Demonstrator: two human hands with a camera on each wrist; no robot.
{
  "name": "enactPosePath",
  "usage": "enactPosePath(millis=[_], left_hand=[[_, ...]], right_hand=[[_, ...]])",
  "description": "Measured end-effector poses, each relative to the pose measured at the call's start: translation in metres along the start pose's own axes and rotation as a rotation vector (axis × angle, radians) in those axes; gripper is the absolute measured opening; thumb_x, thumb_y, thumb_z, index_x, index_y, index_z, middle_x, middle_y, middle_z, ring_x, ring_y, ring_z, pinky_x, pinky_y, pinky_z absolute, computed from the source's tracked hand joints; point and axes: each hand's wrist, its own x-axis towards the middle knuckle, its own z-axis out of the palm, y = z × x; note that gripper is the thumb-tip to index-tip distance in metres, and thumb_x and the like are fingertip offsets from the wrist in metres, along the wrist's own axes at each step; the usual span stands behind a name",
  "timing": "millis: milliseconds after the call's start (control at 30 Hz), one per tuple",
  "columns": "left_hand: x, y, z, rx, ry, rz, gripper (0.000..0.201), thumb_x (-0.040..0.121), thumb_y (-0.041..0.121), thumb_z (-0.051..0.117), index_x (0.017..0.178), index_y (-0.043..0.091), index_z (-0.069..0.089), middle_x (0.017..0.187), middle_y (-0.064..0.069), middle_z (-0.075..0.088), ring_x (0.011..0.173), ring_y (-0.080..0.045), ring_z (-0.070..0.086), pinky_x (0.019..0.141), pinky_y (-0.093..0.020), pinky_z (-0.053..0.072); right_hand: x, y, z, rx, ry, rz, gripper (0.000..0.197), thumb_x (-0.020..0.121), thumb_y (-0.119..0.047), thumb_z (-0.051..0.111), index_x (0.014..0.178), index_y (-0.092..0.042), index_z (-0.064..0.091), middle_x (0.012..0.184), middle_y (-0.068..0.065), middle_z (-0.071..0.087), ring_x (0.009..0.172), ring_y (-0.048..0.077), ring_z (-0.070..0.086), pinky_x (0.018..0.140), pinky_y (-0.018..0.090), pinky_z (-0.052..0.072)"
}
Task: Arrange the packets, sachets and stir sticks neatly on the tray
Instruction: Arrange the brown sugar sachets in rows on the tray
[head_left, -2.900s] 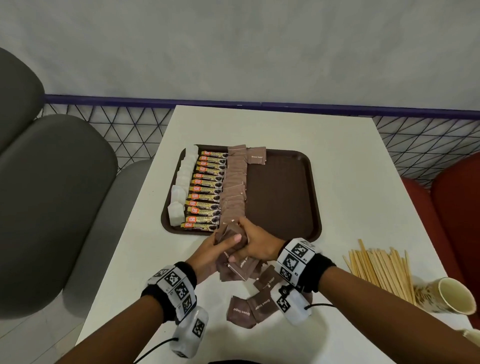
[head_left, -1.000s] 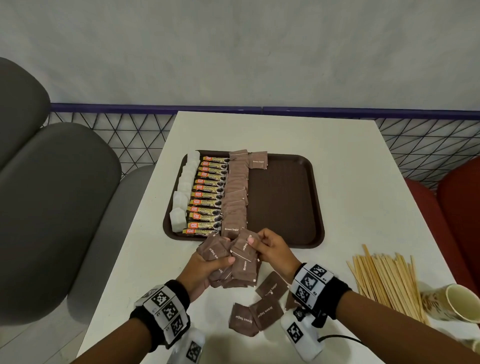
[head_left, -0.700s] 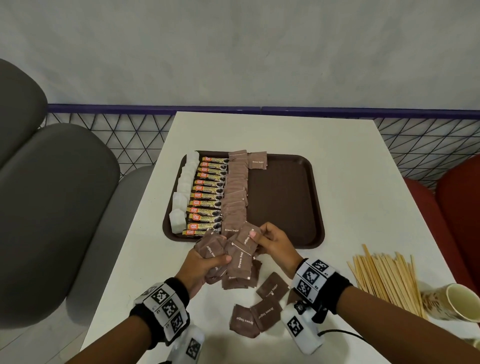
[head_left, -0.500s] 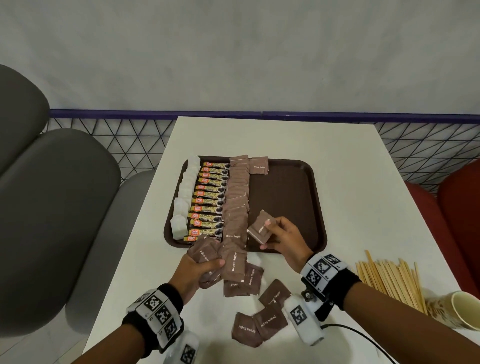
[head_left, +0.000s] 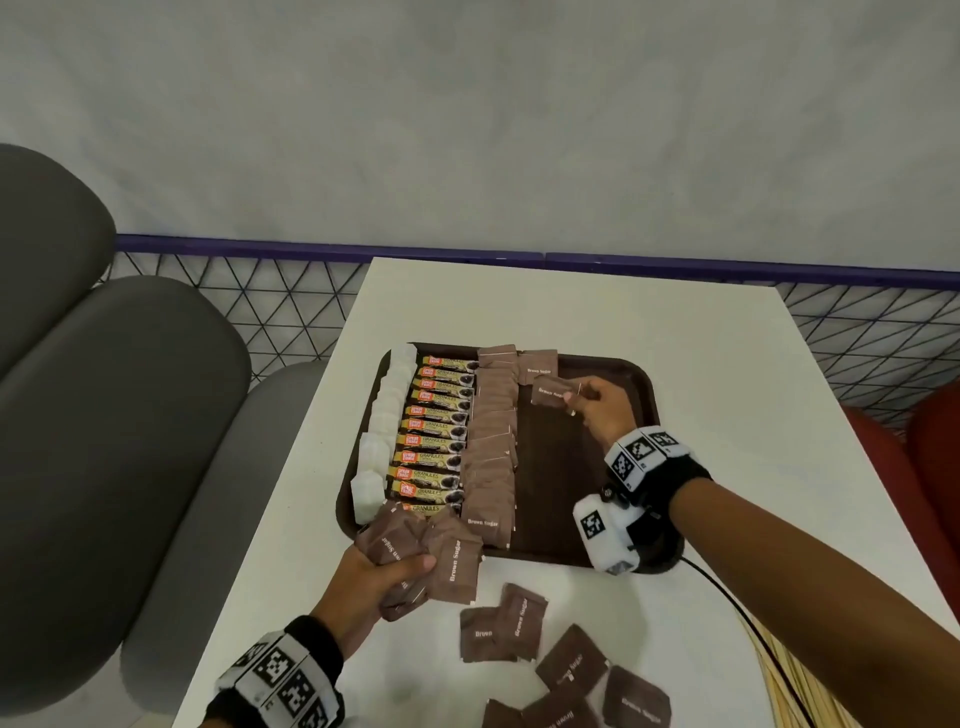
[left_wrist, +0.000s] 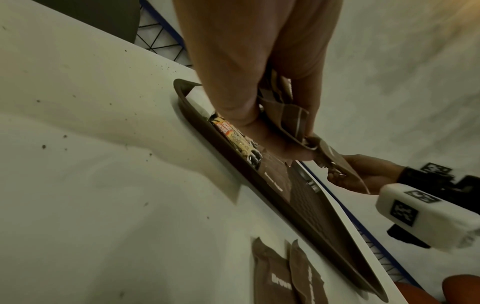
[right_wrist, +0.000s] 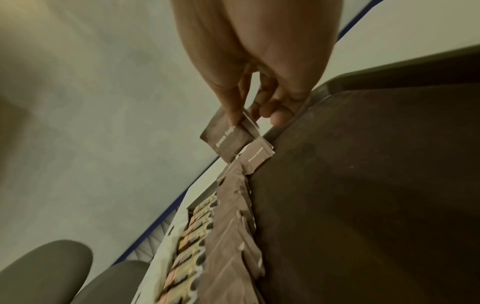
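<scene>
A white surface (head_left: 675, 364) is standing against a pale grey wall (head_left: 467, 114), with a dark blue rail (head_left: 311, 254) and black wire mesh (head_left: 291, 312) running behind its far edge; grey padded seats (head_left: 104, 415) are sitting to the left and red seats (head_left: 924, 457) to the right. A brown tray (head_left: 613, 467) is lying on the surface, carrying a column of white sachets (head_left: 387, 415) along its left side, a column of coffee granule packets (head_left: 436, 431) beside them, and a column of overlapping brown sugar sachets (head_left: 491, 447) next to those. The right hand (head_left: 597, 410) is reaching over the far part of the tray, its grip pinching a single brown sugar sachet (head_left: 551, 392) just beside another sachet (head_left: 539, 364) lying at the far end of a second column. The left hand (head_left: 384, 577) is hovering at the tray's near left corner, its grip clenched round a bunch of brown sugar sachets (head_left: 431, 551). More loose brown sachets (head_left: 519, 629) are lying scattered on the surface near the front edge, and the wooden stir sticks (head_left: 795, 691) are showing at the lower right, off the tray.
</scene>
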Motion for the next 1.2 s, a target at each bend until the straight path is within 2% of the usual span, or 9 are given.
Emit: enactPosePath(millis=[167,233,433,600,700,800,967,1067,1200], left_hand=[[0.011,0.008,-0.007,-0.002,0.016,0.012,0.054,0.052,0.007,0.08,0.103,0.018,0.067,0.101,-0.015,0.071,0.09,-0.027,0.07,0.062,-0.035,0.056],[0.016,0.011,-0.009,-0.002,0.022,0.022,0.061,0.046,0.012,0.083,0.104,0.016,0.067,0.102,-0.016,0.071,0.091,-0.029,0.07,0.068,-0.038,0.058],[0.029,0.018,-0.014,-0.003,0.069,0.051,0.064,0.041,0.02,0.083,0.103,0.019,0.066,0.099,-0.012,0.072,0.092,-0.031,0.07,0.07,-0.04,0.055],[0.037,0.022,-0.014,-0.019,0.076,0.077,0.065,0.044,0.008,0.088,0.105,0.013,0.065,0.098,-0.014,0.073,0.086,-0.027,0.071,0.064,-0.036,0.057],[0.038,0.025,-0.012,-0.026,0.063,0.075,0.06,0.039,0.015,0.083,0.098,0.016,0.067,0.094,-0.012,0.073,0.086,-0.027,0.071,0.063,-0.037,0.058],[0.04,0.026,-0.012,-0.025,0.07,0.085,0.047,0.052,0.009,0.08,0.097,0.018,0.068,0.096,-0.014,0.072,0.088,-0.03,0.071,0.062,-0.036,0.056],[0.042,0.028,-0.008,0.007,0.095,0.089,0.035,0.065,0.0,0.077,0.092,0.021,0.071,0.092,-0.011,0.073,0.086,-0.028,0.071,0.074,-0.04,0.048],[0.043,0.029,-0.004,0.004,0.117,0.087,0.036,0.074,-0.007,0.07,0.103,0.014,0.066,0.093,-0.012,0.073,0.085,-0.026,0.07,0.071,-0.038,0.052],[0.041,0.03,0.005,-0.007,0.122,0.11,0.034,0.076,-0.009,0.067,0.098,0.017,0.064,0.088,-0.008,0.072,0.077,-0.023,0.068,0.045,-0.021,0.047]], right_hand=[[0.039,0.0,0.016,-0.08,0.073,0.062,0.017,0.086,-0.008,0.06,0.102,-0.006,0.065,0.097,0.013,0.066,0.086,0.023,0.057,0.067,0.028,0.046],[0.048,0.001,0.022,-0.123,0.075,0.081,0.019,0.085,-0.009,0.061,0.104,-0.008,0.065,0.105,0.016,0.067,0.09,0.027,0.06,0.076,0.034,0.049],[0.065,0.006,0.031,-0.224,0.096,0.116,0.021,0.085,-0.004,0.059,0.105,-0.005,0.065,0.107,0.018,0.066,0.103,0.031,0.06,0.078,0.024,0.04],[0.071,0.009,0.041,-0.197,0.148,0.117,0.009,0.083,-0.001,0.061,0.084,-0.009,0.058,0.086,0.014,0.057,0.079,0.026,0.056,0.066,0.024,0.037],[0.074,0.011,0.046,-0.176,0.169,0.101,0.019,0.081,0.001,0.061,0.075,-0.013,0.049,0.08,0.009,0.056,0.074,0.022,0.053,0.064,0.026,0.039],[0.079,0.013,0.049,-0.194,0.19,0.082,0.019,0.08,0.0,0.063,0.081,-0.012,0.049,0.074,0.004,0.052,0.077,0.023,0.053,0.068,0.029,0.043],[0.068,0.011,0.047,-0.239,0.224,-0.024,0.03,0.081,-0.005,0.065,0.106,-0.003,0.049,0.109,0.017,0.05,0.098,0.031,0.052,0.081,0.033,0.04],[0.044,0.005,0.048,-0.206,0.183,-0.169,0.026,0.083,-0.009,0.063,0.105,-0.003,0.05,0.107,0.014,0.05,0.102,0.029,0.05,0.088,0.033,0.041],[-0.015,-0.003,0.049,-0.061,-0.073,-0.249,0.008,0.089,-0.014,0.058,0.092,-0.013,0.05,0.087,-0.003,0.052,0.081,0.012,0.053,0.073,0.008,0.042]])
